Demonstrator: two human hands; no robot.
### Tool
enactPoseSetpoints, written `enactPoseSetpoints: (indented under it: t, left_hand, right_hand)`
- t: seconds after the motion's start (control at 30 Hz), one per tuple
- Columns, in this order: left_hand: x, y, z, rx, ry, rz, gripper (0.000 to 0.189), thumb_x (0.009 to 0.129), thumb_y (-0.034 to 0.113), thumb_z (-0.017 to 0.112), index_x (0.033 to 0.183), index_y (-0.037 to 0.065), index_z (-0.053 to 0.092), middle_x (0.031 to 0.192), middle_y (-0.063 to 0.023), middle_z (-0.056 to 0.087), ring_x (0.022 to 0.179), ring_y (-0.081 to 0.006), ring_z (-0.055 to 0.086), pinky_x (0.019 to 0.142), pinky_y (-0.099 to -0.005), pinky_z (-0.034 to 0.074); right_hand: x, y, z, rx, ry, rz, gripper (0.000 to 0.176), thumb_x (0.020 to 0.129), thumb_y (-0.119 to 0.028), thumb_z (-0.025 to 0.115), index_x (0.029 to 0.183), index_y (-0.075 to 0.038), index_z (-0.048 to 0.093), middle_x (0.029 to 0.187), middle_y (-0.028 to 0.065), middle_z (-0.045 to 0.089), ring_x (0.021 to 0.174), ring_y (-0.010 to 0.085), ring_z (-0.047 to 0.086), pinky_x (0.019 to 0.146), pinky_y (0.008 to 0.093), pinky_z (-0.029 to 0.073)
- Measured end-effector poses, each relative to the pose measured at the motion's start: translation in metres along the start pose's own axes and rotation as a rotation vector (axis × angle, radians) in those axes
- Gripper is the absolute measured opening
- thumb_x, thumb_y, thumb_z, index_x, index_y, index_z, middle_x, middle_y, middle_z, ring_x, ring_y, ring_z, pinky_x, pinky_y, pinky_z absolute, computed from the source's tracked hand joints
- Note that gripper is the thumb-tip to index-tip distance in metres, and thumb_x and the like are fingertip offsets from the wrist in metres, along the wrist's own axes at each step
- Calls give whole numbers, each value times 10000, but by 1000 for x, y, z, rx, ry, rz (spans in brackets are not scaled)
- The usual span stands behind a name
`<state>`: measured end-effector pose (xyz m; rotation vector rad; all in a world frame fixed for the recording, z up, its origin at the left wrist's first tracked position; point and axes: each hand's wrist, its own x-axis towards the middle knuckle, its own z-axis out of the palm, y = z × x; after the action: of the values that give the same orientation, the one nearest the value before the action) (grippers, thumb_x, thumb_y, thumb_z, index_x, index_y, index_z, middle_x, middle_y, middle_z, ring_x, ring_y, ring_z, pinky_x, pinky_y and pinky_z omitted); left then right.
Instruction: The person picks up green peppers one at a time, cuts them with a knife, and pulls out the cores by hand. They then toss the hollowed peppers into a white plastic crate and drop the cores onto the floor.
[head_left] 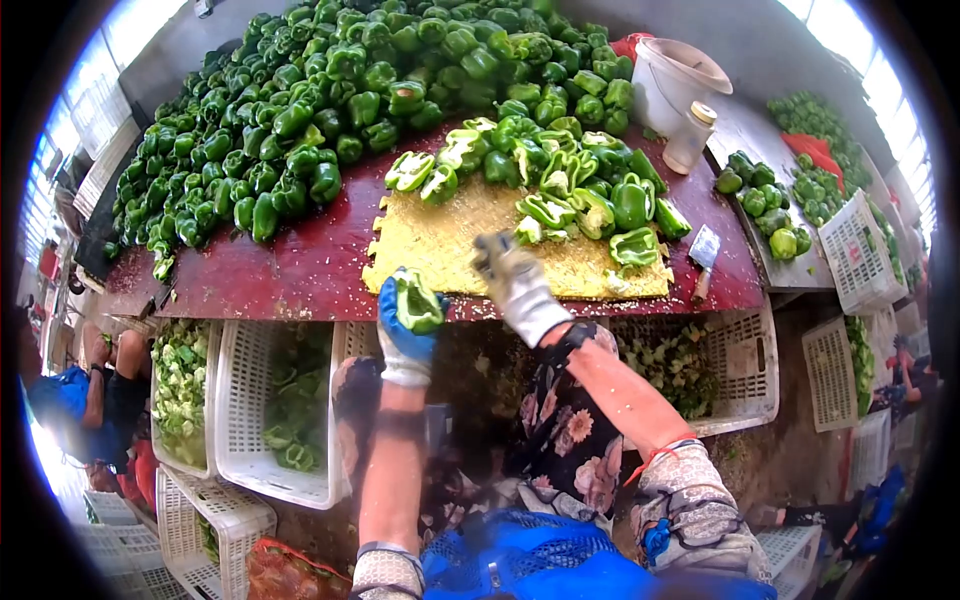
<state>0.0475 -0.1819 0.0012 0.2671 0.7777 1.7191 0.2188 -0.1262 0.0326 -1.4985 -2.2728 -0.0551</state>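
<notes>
My left hand (403, 335), in a blue and white glove, holds a cut green pepper half (418, 303) at the front edge of the yellow mat (430, 240). To its right my right hand (517, 280), in a dirty white glove, hovers over the mat; its fingers are blurred and what they hold, if anything, cannot be made out. Cut pepper halves (548, 210) lie on the back and right of the mat. A large heap of whole green peppers (290, 110) covers the rear of the red table (300, 275).
A cleaver-like blade (704, 246) with a wooden handle lies right of the mat. A jar (690, 138) and white bucket (672, 85) stand behind it. White crates (240, 400) sit below the table. Another person (70, 390) is at the far left; others are at the right.
</notes>
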Motion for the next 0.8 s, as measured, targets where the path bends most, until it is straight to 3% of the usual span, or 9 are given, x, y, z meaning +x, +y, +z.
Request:
enactPoseSetpoints:
  t: [0.1, 0.17, 0.2, 0.23, 0.3, 0.37, 0.5, 0.7, 0.8]
  left_hand:
    - [16, 3, -14, 293, 27, 383, 420, 960, 361, 624, 1308, 133, 567, 1194, -64, 594, 866, -190, 616, 704, -300, 544]
    - [1, -24, 14, 624, -70, 544, 455, 907, 252, 723, 1318, 113, 585, 1243, -54, 616, 1073, -179, 608, 924, -316, 515]
    - [-2, -38, 25, 1015, -103, 750, 481, 880, 224, 758, 1315, 106, 590, 1237, -54, 620, 1100, -174, 596, 973, -299, 486]
    - [-1, -40, 30, 547, -139, 504, 514, 865, 210, 773, 1329, 102, 582, 1210, -58, 628, 1124, -165, 574, 1034, -282, 431]
    - [7, -24, 22, 518, -107, 489, 508, 869, 192, 764, 1333, 114, 573, 1236, -74, 624, 1121, -172, 584, 1030, -306, 449]
    - [14, -10, 7, 332, 42, 470, 508, 875, 195, 758, 1341, 130, 565, 1186, -44, 643, 952, -126, 630, 786, -251, 543]
    - [8, -3, 8, 274, 119, 379, 440, 902, 278, 715, 1302, 143, 589, 1043, -33, 660, 913, -162, 641, 778, -274, 547]
    - [20, 105, -94, -436, 6, 380, 738, 888, 570, 618, 1300, -37, 534, 1233, -282, 598, 1143, -439, 595, 1043, -557, 474]
    - [4, 90, -60, -593, 97, 225, 1027, 841, 504, 729, 1501, 12, 114, 1304, -346, 515, 1157, -475, 568, 1031, -615, 456]
  right_hand:
    - [8, 20, -4, 558, -146, 336, 478, 972, -137, 555, 1398, -14, 377, 1141, 206, 550, 918, 243, 613, 740, 322, 545]
    - [-3, 8, 16, 1122, -270, 433, 583, 993, -116, 495, 1497, 53, 255, 1367, 308, 497, 1150, 284, 611, 876, 307, 551]
    - [-8, -19, -2, 813, -401, 308, 556, 979, -75, 462, 1487, 60, 281, 1458, 303, 389, 1288, 312, 483, 1019, 342, 445]
    - [-9, -35, -15, 498, -521, 179, 536, 965, -34, 429, 1477, 68, 308, 1549, 297, 280, 1426, 341, 354, 1162, 376, 338]
    - [3, 2, 39, -189, -337, -127, 433, 956, -46, 485, 1371, 73, 459, 1530, 301, 317, 1369, 358, 435, 1117, 380, 403]
    - [8, -12, 14, -1104, -376, -258, 574, 989, -59, 482, 1531, -63, 292, 1568, 239, 297, 729, 40, 585, 490, 173, 461]
    - [19, -67, -8, 370, -631, -104, 567, 1034, -200, 415, 1549, -61, 224, 1571, 224, 285, 1406, 318, 388, 1155, 446, 331]
    - [126, 6, 45, 246, -111, 8, 539, 919, -156, 620, 1427, -101, 450, 1346, 234, 545, 1174, 371, 587, 996, 456, 488]
    - [169, 18, 56, 77, -168, -69, 587, 851, -70, 620, 1414, -135, 467, 1390, 198, 521, 1169, 370, 588, 960, 439, 494]
